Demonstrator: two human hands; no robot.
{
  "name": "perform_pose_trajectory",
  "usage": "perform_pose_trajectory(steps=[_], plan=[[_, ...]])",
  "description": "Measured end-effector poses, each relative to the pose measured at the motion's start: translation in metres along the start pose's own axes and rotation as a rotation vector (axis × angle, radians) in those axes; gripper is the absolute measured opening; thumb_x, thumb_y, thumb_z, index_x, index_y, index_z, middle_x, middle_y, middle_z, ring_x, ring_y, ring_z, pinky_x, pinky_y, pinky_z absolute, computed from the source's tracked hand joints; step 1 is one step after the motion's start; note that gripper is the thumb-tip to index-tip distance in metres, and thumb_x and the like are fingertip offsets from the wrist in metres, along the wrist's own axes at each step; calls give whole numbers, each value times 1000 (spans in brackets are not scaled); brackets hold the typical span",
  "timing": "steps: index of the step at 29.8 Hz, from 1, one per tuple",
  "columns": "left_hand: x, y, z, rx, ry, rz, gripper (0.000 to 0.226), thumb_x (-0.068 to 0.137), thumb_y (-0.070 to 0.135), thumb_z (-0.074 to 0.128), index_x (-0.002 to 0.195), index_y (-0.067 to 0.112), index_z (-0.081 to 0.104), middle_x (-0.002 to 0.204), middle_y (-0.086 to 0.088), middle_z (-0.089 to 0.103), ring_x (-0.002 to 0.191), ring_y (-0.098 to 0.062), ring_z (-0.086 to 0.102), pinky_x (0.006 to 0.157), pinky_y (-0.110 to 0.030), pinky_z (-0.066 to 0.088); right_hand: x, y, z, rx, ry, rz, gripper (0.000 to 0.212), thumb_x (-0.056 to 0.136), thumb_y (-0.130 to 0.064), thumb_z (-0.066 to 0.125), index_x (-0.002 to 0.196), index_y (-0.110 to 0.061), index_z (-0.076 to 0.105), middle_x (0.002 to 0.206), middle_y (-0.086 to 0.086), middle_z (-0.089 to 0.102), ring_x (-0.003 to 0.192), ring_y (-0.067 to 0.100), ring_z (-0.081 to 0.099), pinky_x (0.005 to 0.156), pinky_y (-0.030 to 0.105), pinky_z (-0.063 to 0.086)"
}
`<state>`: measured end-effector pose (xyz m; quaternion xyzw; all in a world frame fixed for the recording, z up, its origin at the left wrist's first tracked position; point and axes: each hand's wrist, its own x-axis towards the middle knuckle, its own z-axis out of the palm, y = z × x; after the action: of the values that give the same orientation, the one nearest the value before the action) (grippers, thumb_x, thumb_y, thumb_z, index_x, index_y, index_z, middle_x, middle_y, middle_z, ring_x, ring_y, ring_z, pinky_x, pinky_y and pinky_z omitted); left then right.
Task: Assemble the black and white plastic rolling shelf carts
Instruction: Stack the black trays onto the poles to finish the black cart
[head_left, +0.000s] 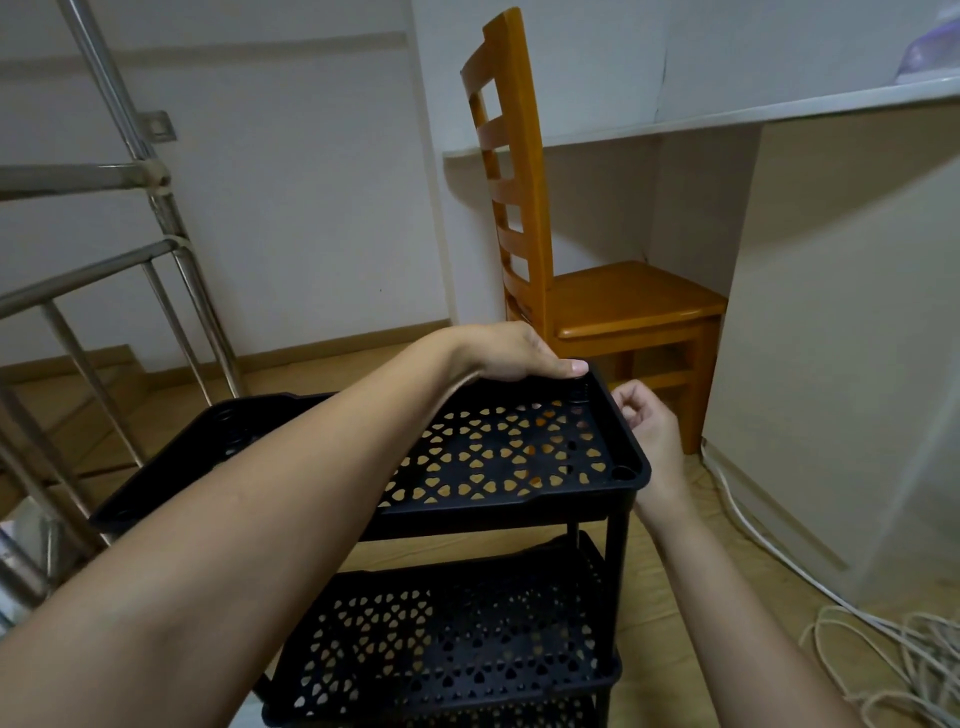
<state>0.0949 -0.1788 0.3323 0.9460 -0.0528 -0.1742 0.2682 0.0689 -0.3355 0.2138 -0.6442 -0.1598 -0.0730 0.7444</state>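
1. Head view: black cart (441, 623) stands on the wooden floor (654, 634); its top shelf (519, 452) rests on the posts, and I can't tell if it is fully seated.
2. Left hand (509, 353) grasps the shelf's far rim at the far-right corner, thumb laid along the edge.
3. Right hand (649, 423) is curled just beside the right rim; contents not discernible.
4. Judgement: press each corner socket squarely onto its post, steadying the opposite rim.

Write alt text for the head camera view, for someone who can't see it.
A person's left hand grips the far rim of a black plastic cart's top shelf, while the right hand is curled beside its right edge. A second perforated shelf sits below; a wooden chair stands behind.
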Motion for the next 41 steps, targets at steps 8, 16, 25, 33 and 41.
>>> perform_pose_trajectory(steps=[8,16,25,33,41], plan=[[0,-3,5,-92,64,-10,33,88,50,56,71,25,69,67,10,71,73,-10,67,70,-26,46,4,1,-3,85,-59,30,17,88,-2,57,83,-8,42,65,-7,61,57,0,57,47,13,44],[0,-4,4,-79,50,-5,35,91,49,51,75,23,68,72,7,71,74,-11,67,77,-29,47,8,13,-4,61,-124,4,22,88,-3,59,92,11,43,87,16,58,74,17,58,55,20,50],[-1,-3,-1,-61,37,8,36,91,50,50,74,25,69,71,9,72,76,-10,68,84,-31,48,12,18,-6,-9,-141,-70,22,88,-1,60,89,15,45,94,39,51,77,29,52,60,24,50],[2,-3,-2,-51,5,-2,38,90,51,50,71,24,69,70,7,71,77,-14,67,92,-37,48,10,13,-5,46,-143,-45,85,56,-62,78,87,10,45,92,32,55,78,27,57,61,27,53],[6,-5,-3,-33,-22,-53,38,84,56,55,76,22,69,78,4,71,87,-20,66,104,-47,42,11,14,-4,-15,-87,-22,25,86,-5,61,91,14,45,91,32,55,75,23,57,57,20,51]])
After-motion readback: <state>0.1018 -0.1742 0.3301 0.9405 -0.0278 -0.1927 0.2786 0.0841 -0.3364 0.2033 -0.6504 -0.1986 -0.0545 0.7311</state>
